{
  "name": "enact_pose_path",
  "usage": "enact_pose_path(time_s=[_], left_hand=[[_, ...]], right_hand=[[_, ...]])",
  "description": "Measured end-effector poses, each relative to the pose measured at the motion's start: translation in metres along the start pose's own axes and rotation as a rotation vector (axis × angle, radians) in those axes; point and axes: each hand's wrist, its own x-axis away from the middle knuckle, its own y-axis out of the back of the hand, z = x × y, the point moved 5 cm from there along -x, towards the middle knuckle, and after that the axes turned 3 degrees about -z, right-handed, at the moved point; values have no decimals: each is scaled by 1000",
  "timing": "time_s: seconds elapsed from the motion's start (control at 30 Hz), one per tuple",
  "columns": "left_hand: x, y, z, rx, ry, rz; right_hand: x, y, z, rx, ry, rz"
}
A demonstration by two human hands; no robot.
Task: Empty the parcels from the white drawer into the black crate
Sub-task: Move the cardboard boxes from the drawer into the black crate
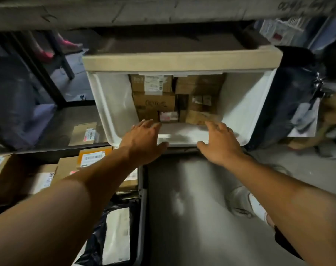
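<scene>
Two hands, left [144,139] and right [220,142], reach spread-fingered and empty over the white plastic drawer's [113,104] near rim toward stacked brown cardboard parcels [153,101] just beyond them; next, probably, gripping one

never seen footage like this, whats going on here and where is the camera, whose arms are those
The camera sits on a person's head, looking forward and down, so the two bare arms reaching out from the bottom edge are that person's own. There is only this one view. Ahead is a white drawer, pulled out from under a tan lid. Brown cardboard parcels are stacked at its far end. The left hand and right hand are over the drawer's near edge, fingers spread towards the parcels, holding nothing. Below the drawer is the black crate, which looks empty. More labelled boxes sit on shelves to the left.
</scene>
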Motion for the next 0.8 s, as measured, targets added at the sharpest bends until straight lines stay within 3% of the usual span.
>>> enact_pose_path(time_s=[0.3,0.43,0.6,0.8], left_hand=[[-112,-46,-41,291,59,21],[-150,-59,-58,439,58,15],[-176,-85,-60,925,333,46],[-162,-80,-50,1251,563,-132]], right_hand=[[-90,-13,-49,-295,-266,-61],[-123,-22,-59,-584,-419,-58],[-142,-36,-59,-834,-498,-27],[-130,-43,-47,-991,-509,-45]])
